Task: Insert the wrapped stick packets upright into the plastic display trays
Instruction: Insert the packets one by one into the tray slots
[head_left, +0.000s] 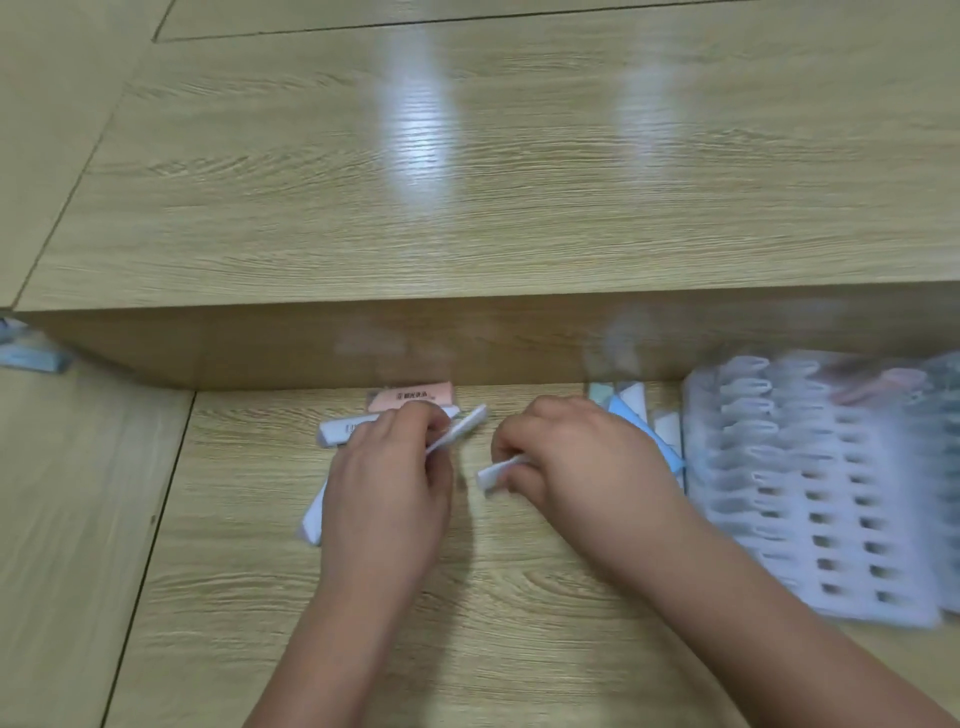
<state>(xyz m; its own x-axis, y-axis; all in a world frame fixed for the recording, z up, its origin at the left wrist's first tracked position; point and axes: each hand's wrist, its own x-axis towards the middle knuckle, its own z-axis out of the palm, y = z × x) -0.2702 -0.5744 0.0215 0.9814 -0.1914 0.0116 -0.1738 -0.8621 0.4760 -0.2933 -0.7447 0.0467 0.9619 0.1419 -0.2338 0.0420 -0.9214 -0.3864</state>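
My left hand (389, 478) pinches a white wrapped stick packet (460, 428) that points up and to the right. My right hand (582, 457) grips another white packet (496, 472) whose end sticks out to the left. Loose packets lie under and behind my left hand: a pink one (413, 395), a white one (340, 430) and a white one (311, 512) at its left. A clear plastic display tray (826, 499) with rows of slots lies to the right of my right hand. Blue and white packets (636, 410) lie between the right hand and the tray.
A raised wooden step (363, 343) runs across just behind the packets. Its broad top (467, 182) fills the upper part of the view. A light blue packet (31, 356) lies at the far left edge. The tray area is blurred.
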